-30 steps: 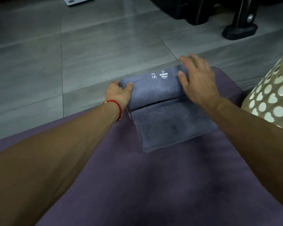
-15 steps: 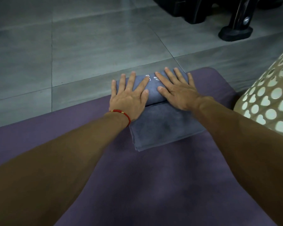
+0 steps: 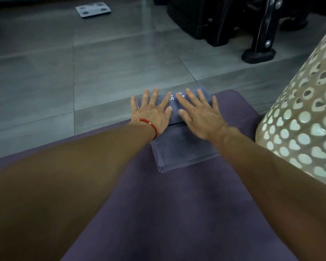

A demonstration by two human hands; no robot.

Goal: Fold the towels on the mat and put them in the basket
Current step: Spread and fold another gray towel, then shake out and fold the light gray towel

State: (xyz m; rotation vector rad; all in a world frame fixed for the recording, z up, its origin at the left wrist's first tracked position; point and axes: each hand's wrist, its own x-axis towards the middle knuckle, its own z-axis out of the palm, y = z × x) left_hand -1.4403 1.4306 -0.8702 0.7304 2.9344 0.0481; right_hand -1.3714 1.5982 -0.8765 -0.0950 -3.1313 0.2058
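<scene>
While both palms lie flat on the folded-over part of the grey towel [image 3: 184, 151], the job in hand looks to be pressing that fold down so it holds. The left hand [image 3: 151, 114] and the right hand [image 3: 199, 113] sit side by side with fingers straight and spread, gripping nothing, only pressing. The towel rests at the far end of the purple mat [image 3: 177, 213], its far edge just at the mat's edge where the grey tiled floor [image 3: 111, 63] begins; the nearer, single-thickness part sticks out toward the person, uncovered. To do this well, I would keep the pressure even across both hands and sweep outward from the middle to the side edges, so trapped air and wrinkles leave instead of bunching. The side edges should line up before the next fold, or the bundle will skew. The perforated basket [image 3: 305, 119] with heart-shaped holes stands just beside the mat on the right, so the finished towel has a short carry.
</scene>
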